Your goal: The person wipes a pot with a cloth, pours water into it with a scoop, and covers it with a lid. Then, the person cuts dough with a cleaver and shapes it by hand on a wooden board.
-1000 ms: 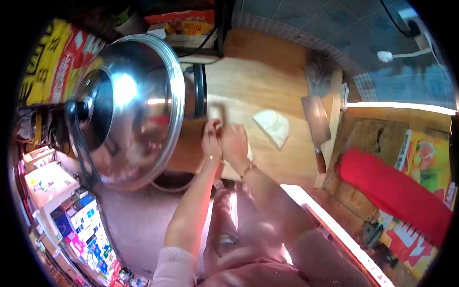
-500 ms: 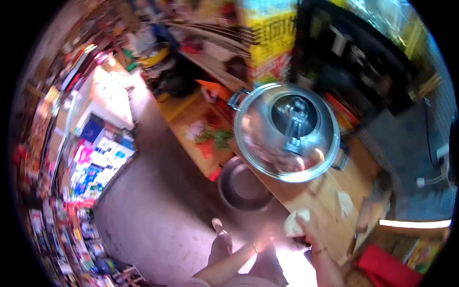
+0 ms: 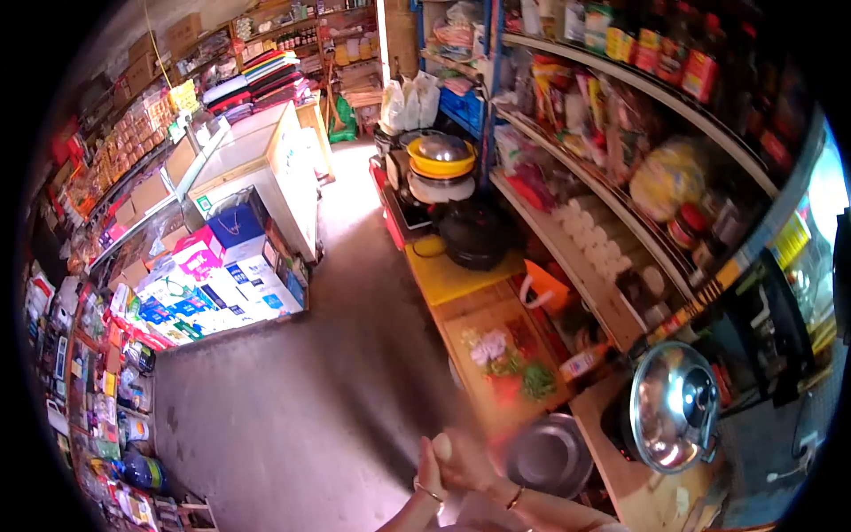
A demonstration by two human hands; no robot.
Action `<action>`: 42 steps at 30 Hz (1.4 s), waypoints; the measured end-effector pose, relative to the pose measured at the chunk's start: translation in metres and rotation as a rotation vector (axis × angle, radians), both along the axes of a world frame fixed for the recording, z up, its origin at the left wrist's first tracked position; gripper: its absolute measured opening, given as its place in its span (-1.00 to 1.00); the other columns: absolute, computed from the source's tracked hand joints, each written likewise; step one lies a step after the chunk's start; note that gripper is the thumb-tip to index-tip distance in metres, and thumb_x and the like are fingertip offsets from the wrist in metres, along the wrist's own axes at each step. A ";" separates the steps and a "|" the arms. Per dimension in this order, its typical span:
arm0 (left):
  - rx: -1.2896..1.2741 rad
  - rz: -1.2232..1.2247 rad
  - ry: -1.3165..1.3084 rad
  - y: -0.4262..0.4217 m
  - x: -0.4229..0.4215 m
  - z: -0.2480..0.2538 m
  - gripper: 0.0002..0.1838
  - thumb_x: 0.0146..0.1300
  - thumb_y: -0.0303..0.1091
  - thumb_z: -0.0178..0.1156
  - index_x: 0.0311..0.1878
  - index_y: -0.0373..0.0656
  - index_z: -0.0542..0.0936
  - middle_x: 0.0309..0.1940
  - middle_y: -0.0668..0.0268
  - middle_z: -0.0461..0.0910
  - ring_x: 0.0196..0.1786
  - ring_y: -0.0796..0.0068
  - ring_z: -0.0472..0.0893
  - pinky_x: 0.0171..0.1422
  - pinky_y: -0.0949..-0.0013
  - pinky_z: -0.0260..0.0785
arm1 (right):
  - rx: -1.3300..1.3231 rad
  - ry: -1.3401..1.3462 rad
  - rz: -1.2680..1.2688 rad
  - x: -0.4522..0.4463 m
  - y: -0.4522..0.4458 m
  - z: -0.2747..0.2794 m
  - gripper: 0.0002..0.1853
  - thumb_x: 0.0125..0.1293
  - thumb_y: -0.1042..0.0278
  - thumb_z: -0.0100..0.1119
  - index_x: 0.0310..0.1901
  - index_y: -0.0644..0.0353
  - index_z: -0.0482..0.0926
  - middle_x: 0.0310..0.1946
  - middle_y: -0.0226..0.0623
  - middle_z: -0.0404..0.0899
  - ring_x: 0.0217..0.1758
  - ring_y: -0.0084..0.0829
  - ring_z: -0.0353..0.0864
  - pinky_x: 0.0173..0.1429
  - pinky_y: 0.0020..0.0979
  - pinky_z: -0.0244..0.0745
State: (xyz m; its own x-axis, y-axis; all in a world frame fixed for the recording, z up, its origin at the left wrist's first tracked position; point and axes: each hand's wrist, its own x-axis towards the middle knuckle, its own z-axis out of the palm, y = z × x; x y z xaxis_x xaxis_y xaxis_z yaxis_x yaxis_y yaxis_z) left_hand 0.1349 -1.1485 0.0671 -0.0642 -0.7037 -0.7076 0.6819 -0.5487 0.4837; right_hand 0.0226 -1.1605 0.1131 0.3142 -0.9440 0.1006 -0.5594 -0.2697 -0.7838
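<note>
At the bottom centre, my left hand (image 3: pixel 427 472) and my right hand (image 3: pixel 472 463) are pressed together over the floor. A small pale rounded piece that looks like dough (image 3: pixel 442 447) shows between them, mostly covered by my fingers. My right hand's fingers are closed around it, and my left hand lies against its other side. To the right is a wooden board (image 3: pixel 612 443) bearing a steel pot with a shiny lid (image 3: pixel 672 403). Another flat pale piece (image 3: pixel 682 499) lies near its front edge. A dark round basin (image 3: pixel 548 454) stands beside the board.
A cutting board (image 3: pixel 474 368) holds chopped vegetables (image 3: pixel 505 363). Beyond it are an orange container (image 3: pixel 545 288), a black pot (image 3: pixel 474 238) and a yellow basin (image 3: pixel 441 158). Shelves of goods (image 3: pixel 612 191) line the right. Stacked boxes (image 3: pixel 222 284) and a white freezer (image 3: pixel 253 177) stand left.
The view has swung left and up, putting the steel pot farther right. My right hand, with the pale piece, has left the board's edge and come together with my left hand.
</note>
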 end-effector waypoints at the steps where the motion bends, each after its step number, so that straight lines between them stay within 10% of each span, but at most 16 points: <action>1: -0.066 0.035 0.183 -0.018 0.019 -0.006 -0.32 0.25 0.35 -0.20 0.03 -0.08 0.49 -0.08 0.32 0.55 -0.01 0.37 0.55 0.11 0.28 0.39 | -0.107 -0.160 0.125 0.011 -0.021 0.006 -0.28 0.10 0.16 0.29 0.24 0.20 0.17 0.02 -0.06 0.40 -0.01 -0.12 0.51 0.07 -0.28 0.45; 2: -0.129 0.065 0.367 -0.036 0.037 -0.012 -0.30 0.24 0.36 -0.20 0.04 -0.10 0.48 -0.07 0.30 0.55 0.00 0.35 0.55 0.11 0.27 0.39 | -0.110 -0.157 0.120 0.021 -0.042 0.012 -0.28 0.10 0.16 0.29 0.24 0.20 0.17 0.02 -0.06 0.40 -0.01 -0.12 0.51 0.07 -0.28 0.45; 4: -0.127 0.000 0.438 -0.078 0.056 -0.016 -0.29 0.23 0.36 -0.15 0.01 -0.13 0.49 -0.15 0.31 0.58 -0.08 0.40 0.56 0.04 0.35 0.42 | 0.707 -0.725 -0.090 0.037 -0.088 0.034 -0.42 0.20 0.15 0.22 0.19 0.22 0.33 -0.06 -0.26 0.49 0.02 -0.38 0.49 0.15 -0.42 0.36; 13: -0.293 -0.022 0.148 -0.372 0.078 0.049 -0.27 0.25 0.37 -0.25 0.06 -0.12 0.47 -0.21 0.39 0.54 -0.13 0.48 0.52 -0.03 0.42 0.39 | 0.083 -0.394 -0.346 0.098 -0.354 0.037 -0.61 0.18 0.18 0.14 -0.01 0.23 0.46 -0.21 -0.25 0.54 -0.13 -0.44 0.54 -0.04 -0.42 0.44; 14: -0.310 -0.036 0.141 -0.419 0.076 0.049 -0.27 0.25 0.37 -0.25 0.06 -0.12 0.47 -0.21 0.39 0.54 -0.13 0.48 0.52 -0.03 0.42 0.39 | -0.427 0.213 -0.337 0.086 -0.402 -0.005 -0.60 0.22 0.14 0.12 0.01 0.21 0.45 -0.17 -0.23 0.52 -0.10 -0.41 0.53 -0.01 -0.39 0.45; 15: -0.216 -0.180 0.071 -0.455 0.077 0.044 -0.28 0.28 0.34 -0.25 0.11 -0.13 0.41 -0.08 0.33 0.50 -0.02 0.44 0.50 0.06 0.37 0.36 | -0.427 0.197 -0.312 0.081 -0.429 0.000 -0.58 0.23 0.11 0.10 0.02 0.21 0.43 -0.14 -0.23 0.51 -0.07 -0.38 0.51 0.02 -0.36 0.43; 20: -0.457 -0.568 -0.003 -0.614 0.059 0.041 -0.38 0.37 0.20 -0.25 0.16 -0.16 0.36 0.05 0.33 0.45 0.04 0.51 0.46 0.12 0.39 0.32 | 0.543 -1.263 -0.516 0.026 -0.548 0.064 -0.48 0.26 -0.04 0.02 0.09 0.21 0.37 -0.01 -0.19 0.44 0.07 -0.26 0.44 0.17 -0.23 0.36; 22: -0.563 -0.637 -0.129 -0.693 0.057 0.148 -0.45 0.40 0.13 -0.23 0.14 -0.14 0.39 0.05 0.38 0.45 0.02 0.57 0.45 0.10 0.41 0.31 | 0.624 -1.606 -0.607 0.013 -0.581 0.080 -0.44 0.27 -0.10 -0.01 0.12 0.20 0.35 0.05 -0.18 0.42 0.13 -0.21 0.41 0.23 -0.18 0.33; 23: -0.715 -0.699 0.407 -0.748 0.068 0.166 -0.48 0.40 0.10 -0.20 0.12 -0.13 0.40 0.05 0.40 0.45 0.02 0.60 0.43 0.11 0.42 0.29 | 0.639 -1.699 -0.641 0.007 -0.598 0.084 -0.42 0.28 -0.13 -0.03 0.13 0.20 0.34 0.07 -0.17 0.41 0.16 -0.18 0.40 0.26 -0.16 0.32; 25: -0.735 -0.525 0.335 -0.832 0.093 0.136 -0.50 0.39 0.08 -0.15 0.15 -0.12 0.39 0.10 0.39 0.42 0.09 0.59 0.39 0.19 0.42 0.22 | 0.586 -1.766 -0.570 -0.002 -0.624 0.082 -0.33 0.22 -0.16 0.04 0.18 0.23 0.29 0.14 -0.16 0.36 0.23 -0.13 0.34 0.32 -0.09 0.25; 26: -0.595 -0.324 -0.273 -0.881 0.099 0.090 -0.48 0.38 0.08 -0.13 0.19 -0.12 0.37 0.15 0.35 0.39 0.16 0.56 0.36 0.25 0.41 0.17 | 0.585 -1.775 -0.599 -0.004 -0.642 0.075 -0.33 0.22 -0.16 0.04 0.18 0.23 0.29 0.14 -0.16 0.36 0.23 -0.13 0.34 0.32 -0.09 0.25; 30: -0.632 -0.258 -0.381 -1.058 0.089 0.048 -0.33 0.37 0.13 -0.16 0.35 -0.19 0.18 0.31 0.20 0.23 0.35 0.37 0.21 0.42 0.32 -0.02 | 0.380 -1.767 -0.608 0.002 -0.715 0.042 -0.29 0.22 -0.22 0.02 0.21 0.20 0.29 0.16 -0.15 0.35 0.28 -0.06 0.27 0.31 -0.07 0.23; 37: -0.396 -0.855 -0.338 -1.217 0.029 -0.018 -0.42 0.40 0.05 -0.20 0.28 -0.20 0.30 0.31 0.17 0.21 0.38 0.29 0.17 0.40 0.37 0.00 | 0.199 -2.169 -0.966 0.051 -0.852 0.024 -0.31 0.22 -0.34 -0.11 0.17 0.08 0.38 0.13 -0.14 0.40 0.23 -0.14 0.33 0.18 -0.09 0.29; 42: -0.838 -0.884 -0.896 -1.208 0.010 -0.011 -0.39 0.38 0.04 -0.21 0.30 -0.25 0.25 0.34 -0.04 0.12 0.42 0.05 0.04 0.47 0.25 -0.16 | 0.205 -2.098 -1.149 0.062 -0.900 0.029 -0.37 0.19 -0.32 -0.04 0.10 0.02 0.42 0.04 -0.17 0.46 0.15 -0.14 0.41 0.09 -0.05 0.36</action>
State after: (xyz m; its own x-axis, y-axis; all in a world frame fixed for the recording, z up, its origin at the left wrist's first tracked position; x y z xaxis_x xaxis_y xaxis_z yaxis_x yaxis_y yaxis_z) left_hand 0.1453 -2.3560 0.0564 -0.4474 -0.8786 -0.1670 -0.3911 0.0243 0.9200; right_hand 0.0846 -2.0605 0.1424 -0.4771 -0.6309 -0.6118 0.8713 -0.4304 -0.2356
